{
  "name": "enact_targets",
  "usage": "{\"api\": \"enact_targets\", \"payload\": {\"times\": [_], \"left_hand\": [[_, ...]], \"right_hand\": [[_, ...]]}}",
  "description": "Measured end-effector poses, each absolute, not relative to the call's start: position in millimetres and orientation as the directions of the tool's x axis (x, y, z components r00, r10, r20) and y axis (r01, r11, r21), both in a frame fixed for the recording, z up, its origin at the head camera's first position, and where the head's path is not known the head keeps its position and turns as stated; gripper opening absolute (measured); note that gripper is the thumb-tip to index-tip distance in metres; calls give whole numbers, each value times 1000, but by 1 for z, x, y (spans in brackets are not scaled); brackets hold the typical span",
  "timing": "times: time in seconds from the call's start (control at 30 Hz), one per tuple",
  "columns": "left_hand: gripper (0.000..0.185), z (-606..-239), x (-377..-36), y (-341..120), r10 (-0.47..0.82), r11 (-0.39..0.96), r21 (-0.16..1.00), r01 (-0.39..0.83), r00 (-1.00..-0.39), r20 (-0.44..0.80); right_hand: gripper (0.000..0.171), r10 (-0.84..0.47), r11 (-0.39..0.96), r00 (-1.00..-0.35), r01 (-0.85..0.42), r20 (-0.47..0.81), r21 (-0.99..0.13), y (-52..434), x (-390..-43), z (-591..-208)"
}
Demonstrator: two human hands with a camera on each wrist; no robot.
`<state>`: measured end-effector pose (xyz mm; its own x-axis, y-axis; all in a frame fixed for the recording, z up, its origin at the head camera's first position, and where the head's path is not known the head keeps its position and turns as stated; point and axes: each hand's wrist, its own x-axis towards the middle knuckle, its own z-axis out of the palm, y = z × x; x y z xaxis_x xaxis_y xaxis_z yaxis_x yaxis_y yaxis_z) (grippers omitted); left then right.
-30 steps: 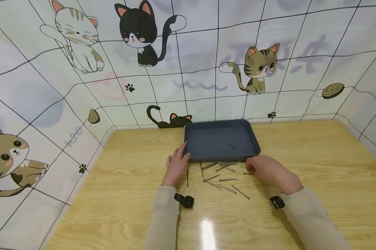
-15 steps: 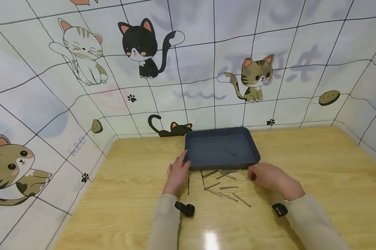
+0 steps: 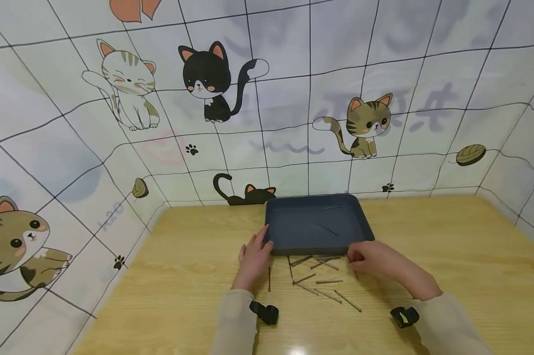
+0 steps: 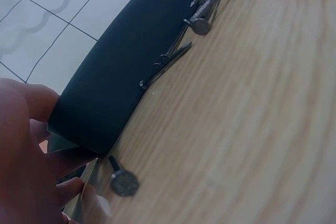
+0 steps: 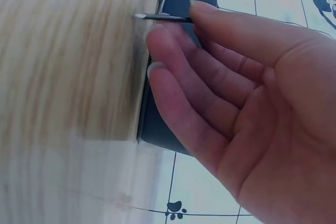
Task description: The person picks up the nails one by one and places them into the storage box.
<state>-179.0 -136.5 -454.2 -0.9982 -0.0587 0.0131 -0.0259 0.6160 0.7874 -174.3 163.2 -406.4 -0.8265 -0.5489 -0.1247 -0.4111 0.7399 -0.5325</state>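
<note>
Nails going into the tray — barely begun

Two nails lie inside the dark tray; about ten loose nails remain scattered on the table just in front of it, so most of the work looks undone. The right hand pinches one nail at the tray's front right corner — the left hand, fingers relaxed, rests against the front left corner.
</note>
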Motion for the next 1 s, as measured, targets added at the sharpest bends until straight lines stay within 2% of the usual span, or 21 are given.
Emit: {"api": "enact_targets", "payload": {"times": [0.1, 0.37, 0.73, 1.0], "left_hand": [[47, -462, -176, -128, -35, 600, 800, -9, -999, 14], [47, -457, -172, -135, -50, 590, 807, -21, -999, 11], [48, -447, -179, -138, -36, 593, 805, -3, -999, 23], [47, -454, -178, -136, -55, 603, 797, -24, -998, 11]], "right_hand": [[8, -537, 735, -831, -377, -144, -564, 170, -170, -412], [14, -570, 582, -806, -259, -160, -771, 168, -176, -421], [20, -575, 525, -802, -208, -163, -825, 171, -179, -408], [21, -600, 449, -785, -168, -157, -878, 174, -180, -414]]}}
